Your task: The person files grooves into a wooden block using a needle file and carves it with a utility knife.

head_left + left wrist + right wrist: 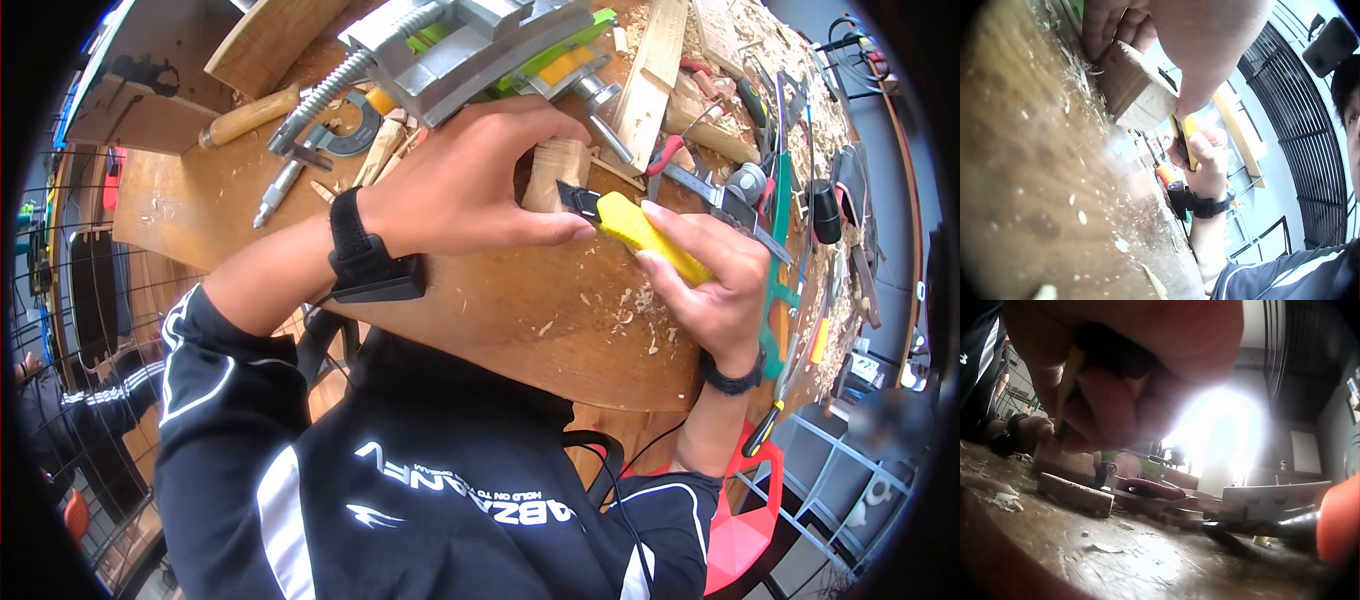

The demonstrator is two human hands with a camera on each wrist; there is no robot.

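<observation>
My left hand (455, 185) holds a small pale wooden block (552, 170) on the brown tabletop, its thumb along the near side and its fingers around the far side. My right hand (722, 275) grips a yellow utility knife (640, 232), and the knife's dark blade lies against the block's top near its right side. The left wrist view shows the block (1127, 87) from its end, with a rough, pale upper edge under the left hand. Seen from the right wrist, the curled fingers (1113, 406) of the right hand cover most of the knife.
A metal vise (440, 70) stands just beyond the left hand. To its left lie a micrometer (345, 130) and a wooden handle (250, 115). Wood strips (650, 85), a caliper (705, 190) and red-handled pliers (665, 155) lie at the right. Shavings (625, 310) dot the tabletop near its front edge.
</observation>
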